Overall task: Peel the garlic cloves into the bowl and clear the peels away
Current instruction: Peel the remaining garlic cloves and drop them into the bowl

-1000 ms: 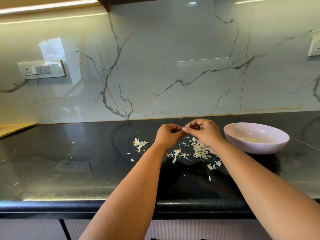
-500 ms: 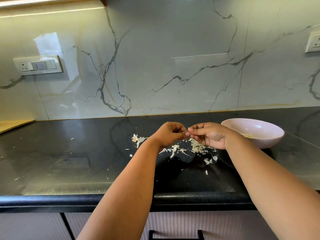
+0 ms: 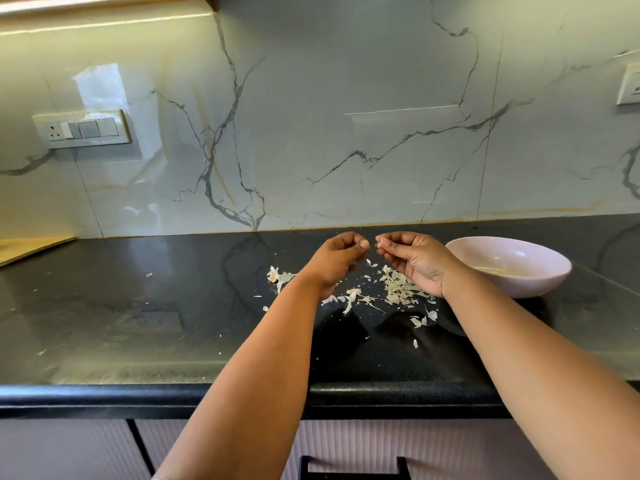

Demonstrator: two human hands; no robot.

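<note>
On the left, peels (image 3: 367,292) lie all over the black counter (image 3: 138,306). The left hand (image 3: 341,258) is curled up; I cannot tell if it holds a bit of skin. The right hand (image 3: 412,259) pinches a small clove (image 3: 380,243). To do it well, pull off every last bit, then drop the clove into the bowl (image 3: 540,275) on the right.

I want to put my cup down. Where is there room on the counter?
The dark counter left of the left hand, below the switch plate, is nearly bare. Between the hands and beside the bowl, garlic peels crowd it.
</note>
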